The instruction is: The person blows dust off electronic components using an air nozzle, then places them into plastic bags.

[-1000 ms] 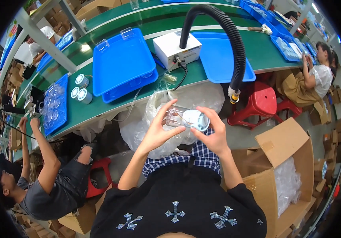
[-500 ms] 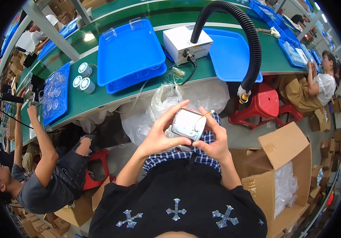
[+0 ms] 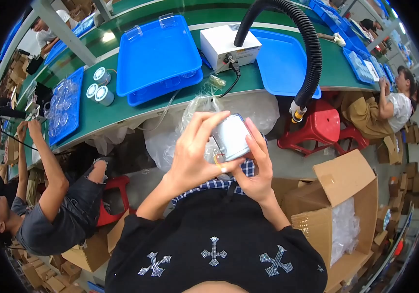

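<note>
Between my two hands is a white cylinder in a clear shell (image 3: 232, 136), held in front of my body, short of the bench edge. My left hand (image 3: 191, 152) wraps its left side, fingers over the top and thumb below. My right hand (image 3: 257, 168) grips it from the right, its thumb meeting the lower edge. A thin yellow wire (image 3: 217, 158) hangs by the left thumb. Beyond, on the green bench, stand several similar white cylinders with slotted tops (image 3: 104, 95).
Stacked blue trays (image 3: 158, 58) lie on the bench, beside a white box (image 3: 230, 48) with a black flexible hose (image 3: 314, 53) arching over. A tray of clear cups (image 3: 65, 107) is left. A co-worker (image 3: 56, 210) sits left; a red stool (image 3: 319, 124) and open carton (image 3: 348, 195) are right.
The cylinder has been turned in my hands: its yellow wire has gone from the upper right to the lower left. Both hands have shifted their grip around it.
</note>
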Demonstrator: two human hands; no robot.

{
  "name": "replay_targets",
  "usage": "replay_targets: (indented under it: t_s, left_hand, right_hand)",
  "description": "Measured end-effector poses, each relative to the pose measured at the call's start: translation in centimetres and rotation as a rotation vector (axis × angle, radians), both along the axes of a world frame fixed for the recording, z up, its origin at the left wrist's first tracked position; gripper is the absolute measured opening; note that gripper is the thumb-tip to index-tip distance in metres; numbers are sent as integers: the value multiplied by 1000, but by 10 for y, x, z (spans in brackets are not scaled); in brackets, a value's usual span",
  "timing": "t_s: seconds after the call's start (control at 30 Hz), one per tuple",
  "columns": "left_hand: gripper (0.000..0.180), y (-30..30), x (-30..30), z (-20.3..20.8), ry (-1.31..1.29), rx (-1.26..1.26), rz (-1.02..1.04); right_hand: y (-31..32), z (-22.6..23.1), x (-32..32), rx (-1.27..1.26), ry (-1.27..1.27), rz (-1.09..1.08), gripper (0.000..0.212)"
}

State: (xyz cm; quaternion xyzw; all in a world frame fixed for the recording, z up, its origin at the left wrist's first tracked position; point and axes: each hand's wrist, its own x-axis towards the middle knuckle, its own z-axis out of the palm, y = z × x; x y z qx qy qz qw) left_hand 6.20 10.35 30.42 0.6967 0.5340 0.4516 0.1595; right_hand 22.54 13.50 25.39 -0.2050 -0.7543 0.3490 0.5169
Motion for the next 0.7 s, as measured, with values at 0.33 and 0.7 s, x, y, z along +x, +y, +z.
replay_targets:
  t_s: [0.33, 0.7]
  left_hand:
    - [71, -6, -3, 13, -460, 56, -396]
    - [71, -1, -5, 4, -447, 30, -442]
  right_hand:
    - [18, 37, 20, -275, 183, 394, 79]
    - [13, 34, 33, -243, 64, 292, 86]
